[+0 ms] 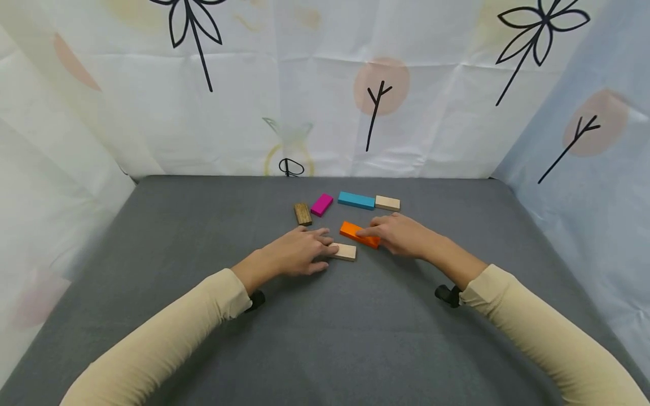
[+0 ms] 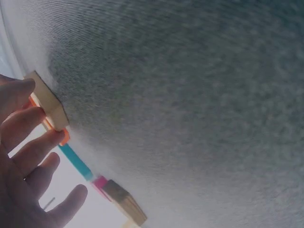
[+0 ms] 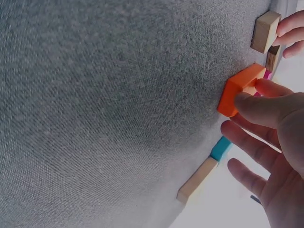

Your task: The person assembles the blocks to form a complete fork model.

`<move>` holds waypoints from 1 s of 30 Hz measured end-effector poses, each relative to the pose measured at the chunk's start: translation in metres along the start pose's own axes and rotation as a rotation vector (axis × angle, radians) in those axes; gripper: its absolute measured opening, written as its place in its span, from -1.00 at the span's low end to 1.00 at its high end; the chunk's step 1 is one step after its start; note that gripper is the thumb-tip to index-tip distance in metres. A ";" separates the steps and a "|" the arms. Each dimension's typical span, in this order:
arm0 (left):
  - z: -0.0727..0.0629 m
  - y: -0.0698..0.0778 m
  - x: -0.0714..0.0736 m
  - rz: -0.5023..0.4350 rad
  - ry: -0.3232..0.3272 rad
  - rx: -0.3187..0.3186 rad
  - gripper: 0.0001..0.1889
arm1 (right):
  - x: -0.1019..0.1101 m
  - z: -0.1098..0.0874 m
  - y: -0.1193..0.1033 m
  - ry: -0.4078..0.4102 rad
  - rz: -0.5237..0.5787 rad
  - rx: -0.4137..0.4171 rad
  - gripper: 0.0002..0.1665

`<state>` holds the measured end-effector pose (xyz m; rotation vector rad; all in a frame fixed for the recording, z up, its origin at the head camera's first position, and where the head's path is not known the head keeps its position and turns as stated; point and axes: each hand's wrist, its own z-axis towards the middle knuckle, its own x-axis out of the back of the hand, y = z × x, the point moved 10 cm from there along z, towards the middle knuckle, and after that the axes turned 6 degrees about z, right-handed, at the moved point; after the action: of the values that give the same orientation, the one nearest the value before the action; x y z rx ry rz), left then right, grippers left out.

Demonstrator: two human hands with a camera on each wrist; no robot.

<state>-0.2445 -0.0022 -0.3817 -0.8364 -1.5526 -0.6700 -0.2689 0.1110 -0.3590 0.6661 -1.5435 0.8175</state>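
Observation:
In the head view my left hand (image 1: 298, 252) rests by a light wooden block (image 1: 344, 252), fingers spread and fairly straight, touching its left end. The left wrist view shows that block (image 2: 51, 104) beside the fingertips (image 2: 35, 114). My right hand (image 1: 403, 235) pinches an orange block (image 1: 363, 235) lying just behind the light block, its index finger over the top. Thumb and index meet the orange block (image 3: 235, 92) in the right wrist view, while the other fingers are extended and hold nothing.
Behind the hands lie a dark brown wooden block (image 1: 302, 214), a magenta block (image 1: 322, 204), a blue block (image 1: 356, 200) and a second light wooden block (image 1: 387, 203), its end against the blue one. A grey cloth-covered table (image 1: 325, 349) meets a patterned white curtain (image 1: 325, 113).

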 end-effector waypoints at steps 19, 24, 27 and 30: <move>-0.001 0.032 0.011 0.037 0.101 -0.077 -0.68 | -0.010 0.007 0.010 -0.027 0.309 -0.084 -0.48; 0.000 0.036 0.010 -0.010 0.087 -0.086 -0.64 | -0.009 0.011 0.009 -0.053 0.336 -0.122 -0.46; 0.001 0.036 0.009 -0.078 0.089 -0.081 -0.64 | -0.004 0.013 0.010 -0.026 0.297 -0.111 -0.48; 0.002 0.033 0.012 -0.117 0.129 -0.084 -0.68 | 0.001 0.016 0.010 0.009 0.261 -0.070 -0.44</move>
<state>-0.2192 0.0207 -0.3714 -0.7528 -1.4728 -0.8628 -0.2861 0.1037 -0.3604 0.4137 -1.6647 0.9539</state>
